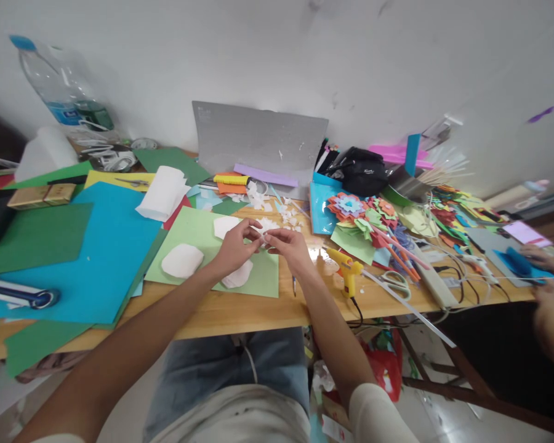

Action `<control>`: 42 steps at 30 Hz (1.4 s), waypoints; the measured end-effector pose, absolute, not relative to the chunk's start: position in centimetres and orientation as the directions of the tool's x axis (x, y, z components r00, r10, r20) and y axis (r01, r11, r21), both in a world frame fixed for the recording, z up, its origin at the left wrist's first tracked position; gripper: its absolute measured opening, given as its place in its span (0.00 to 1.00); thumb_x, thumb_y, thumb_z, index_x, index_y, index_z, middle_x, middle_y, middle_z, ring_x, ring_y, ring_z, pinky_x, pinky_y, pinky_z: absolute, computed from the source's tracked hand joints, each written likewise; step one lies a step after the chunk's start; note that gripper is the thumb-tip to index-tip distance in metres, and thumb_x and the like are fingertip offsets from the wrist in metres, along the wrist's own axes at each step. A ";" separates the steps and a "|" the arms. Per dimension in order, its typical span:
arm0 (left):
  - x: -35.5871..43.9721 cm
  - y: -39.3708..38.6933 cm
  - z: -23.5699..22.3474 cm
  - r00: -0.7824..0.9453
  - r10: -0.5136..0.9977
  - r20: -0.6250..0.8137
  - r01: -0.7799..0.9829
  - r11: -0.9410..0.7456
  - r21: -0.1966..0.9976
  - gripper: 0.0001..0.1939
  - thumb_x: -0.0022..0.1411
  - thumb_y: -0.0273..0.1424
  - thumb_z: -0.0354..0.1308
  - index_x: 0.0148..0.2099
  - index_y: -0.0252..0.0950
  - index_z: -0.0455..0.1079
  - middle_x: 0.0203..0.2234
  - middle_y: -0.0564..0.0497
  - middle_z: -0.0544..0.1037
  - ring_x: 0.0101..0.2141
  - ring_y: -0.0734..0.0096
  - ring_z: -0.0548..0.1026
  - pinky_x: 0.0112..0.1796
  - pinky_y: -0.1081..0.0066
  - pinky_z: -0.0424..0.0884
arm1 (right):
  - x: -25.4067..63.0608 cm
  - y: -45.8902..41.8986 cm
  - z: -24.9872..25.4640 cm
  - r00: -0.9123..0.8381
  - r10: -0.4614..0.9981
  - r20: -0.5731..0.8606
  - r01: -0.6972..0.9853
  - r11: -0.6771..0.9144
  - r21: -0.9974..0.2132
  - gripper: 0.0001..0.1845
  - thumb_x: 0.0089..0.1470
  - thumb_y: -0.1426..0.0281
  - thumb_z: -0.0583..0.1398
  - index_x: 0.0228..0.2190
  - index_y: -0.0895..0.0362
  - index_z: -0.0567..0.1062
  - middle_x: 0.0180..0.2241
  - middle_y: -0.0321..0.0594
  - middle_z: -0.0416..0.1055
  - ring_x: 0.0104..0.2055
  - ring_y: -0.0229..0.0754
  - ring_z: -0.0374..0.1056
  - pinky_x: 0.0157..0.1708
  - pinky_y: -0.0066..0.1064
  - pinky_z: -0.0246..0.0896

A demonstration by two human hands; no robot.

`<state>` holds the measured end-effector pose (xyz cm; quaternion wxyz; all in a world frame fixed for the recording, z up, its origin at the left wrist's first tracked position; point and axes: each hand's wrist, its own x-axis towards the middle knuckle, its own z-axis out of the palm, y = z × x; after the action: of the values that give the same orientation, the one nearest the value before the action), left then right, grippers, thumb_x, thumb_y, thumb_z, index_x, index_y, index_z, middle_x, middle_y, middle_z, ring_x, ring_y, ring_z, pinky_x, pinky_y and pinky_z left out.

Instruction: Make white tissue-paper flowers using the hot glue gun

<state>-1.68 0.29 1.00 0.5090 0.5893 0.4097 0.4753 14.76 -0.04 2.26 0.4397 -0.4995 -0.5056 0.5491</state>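
My left hand (237, 247) and my right hand (290, 247) meet fingertip to fingertip above a light green paper sheet (166, 246). Both pinch a small white paper piece (264, 235), mostly covered by the fingers. On the sheet lie a rounded white paper cutout (183, 261) at the left, another white cutout (238, 275) under my left wrist, and a third white cutout (222, 226) partly behind my left hand. White paper scraps (290, 215) are scattered just beyond my fingers.
A yellow glue gun (347, 271) and scissors (394, 283) lie right of my right forearm, with paper flowers (348, 207) behind. Blue paper (106, 258) and a stapler (18, 293) are at left. A grey board (258, 138) leans on the wall. A co-worker's hand (547, 257) handles blue paper at far right.
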 end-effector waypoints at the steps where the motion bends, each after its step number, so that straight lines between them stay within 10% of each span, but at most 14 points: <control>1: -1.7 0.3 1.0 0.219 0.964 0.153 0.013 -0.160 0.987 0.19 0.55 0.39 0.63 0.45 0.37 0.64 0.28 0.52 0.75 0.30 0.70 0.75 0.29 0.71 0.75 | 14.8 0.0 2.2 -0.113 0.988 -0.106 0.039 -0.103 -0.994 0.19 0.40 0.56 0.69 0.31 0.56 0.79 0.29 0.38 0.76 0.32 0.38 0.71 0.33 0.29 0.68; 42: -1.6 0.1 1.6 0.219 0.975 0.034 -0.073 -0.019 0.997 0.13 0.52 0.38 0.65 0.34 0.35 0.72 0.29 0.51 0.76 0.31 0.70 0.75 0.28 0.71 0.77 | 14.8 -0.2 2.4 -0.094 0.993 -0.070 -0.099 -0.079 -0.992 0.14 0.39 0.61 0.70 0.31 0.53 0.81 0.27 0.35 0.77 0.28 0.36 0.71 0.35 0.32 0.70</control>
<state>-1.63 0.09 1.59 0.5629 0.5409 0.4168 0.4657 14.78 -0.22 2.39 0.4830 -0.4689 -0.4768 0.5652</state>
